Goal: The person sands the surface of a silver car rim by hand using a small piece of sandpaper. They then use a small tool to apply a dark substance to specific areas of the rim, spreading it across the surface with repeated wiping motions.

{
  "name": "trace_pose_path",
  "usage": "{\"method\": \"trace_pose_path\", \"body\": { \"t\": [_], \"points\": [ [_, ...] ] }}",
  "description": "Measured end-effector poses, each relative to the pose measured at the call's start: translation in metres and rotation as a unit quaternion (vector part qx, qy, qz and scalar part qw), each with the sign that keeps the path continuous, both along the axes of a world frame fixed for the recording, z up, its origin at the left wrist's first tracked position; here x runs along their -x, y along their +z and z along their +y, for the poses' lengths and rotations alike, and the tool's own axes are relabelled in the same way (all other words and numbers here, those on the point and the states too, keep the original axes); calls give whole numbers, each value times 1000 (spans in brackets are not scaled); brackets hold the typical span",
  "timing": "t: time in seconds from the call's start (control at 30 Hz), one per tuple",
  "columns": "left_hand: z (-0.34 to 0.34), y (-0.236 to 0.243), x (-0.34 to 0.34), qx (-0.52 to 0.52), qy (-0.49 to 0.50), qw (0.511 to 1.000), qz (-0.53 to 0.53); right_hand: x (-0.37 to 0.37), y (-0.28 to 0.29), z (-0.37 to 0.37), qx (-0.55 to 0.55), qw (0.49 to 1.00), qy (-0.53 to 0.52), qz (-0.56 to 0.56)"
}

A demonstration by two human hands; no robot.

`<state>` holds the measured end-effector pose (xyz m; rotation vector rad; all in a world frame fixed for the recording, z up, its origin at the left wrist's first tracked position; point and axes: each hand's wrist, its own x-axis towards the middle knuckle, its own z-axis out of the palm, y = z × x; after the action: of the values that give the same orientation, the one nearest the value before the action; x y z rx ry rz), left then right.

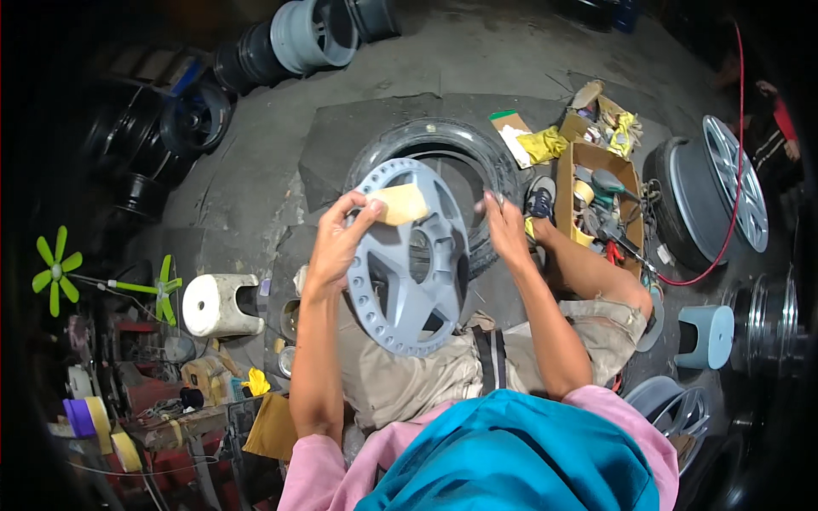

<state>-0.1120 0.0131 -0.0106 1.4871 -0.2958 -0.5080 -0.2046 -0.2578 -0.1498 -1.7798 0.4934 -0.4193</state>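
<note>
A grey spoked wheel face (407, 289), ringed with small holes along its rim, stands tilted between my lap and a black tyre (430, 128). My left hand (339, 234) is at its upper left, thumb and fingers pinching a pale yellow sheet that looks like sandpaper (400, 204). That sheet lies across the upper part of the wheel face. To the right of the wheel face, my right hand (506, 228) is raised just off its edge. Its fingers are drawn together and slightly blurred; anything between them is hidden.
A cardboard box (635, 175) of tools stands by my right foot, with yellow gloves (543, 145) beyond it. A red hose (724, 230) curves at the right, near a wheel (734, 183). Stools, white (217, 305) and blue (707, 336), flank me. More rims (302, 38) line the back left.
</note>
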Motion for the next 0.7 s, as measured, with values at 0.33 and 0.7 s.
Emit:
{"method": "trace_pose_path", "body": {
  "t": [0.33, 0.7],
  "points": [
    [-68, 15, -39, -113, -132, 979, -108, -19, 101, -66, 234, 963, -41, -131],
    [-29, 0, -72, -78, -56, 995, -9, 67, 25, 8, 55, 992, 85, 80]
  ]
}}
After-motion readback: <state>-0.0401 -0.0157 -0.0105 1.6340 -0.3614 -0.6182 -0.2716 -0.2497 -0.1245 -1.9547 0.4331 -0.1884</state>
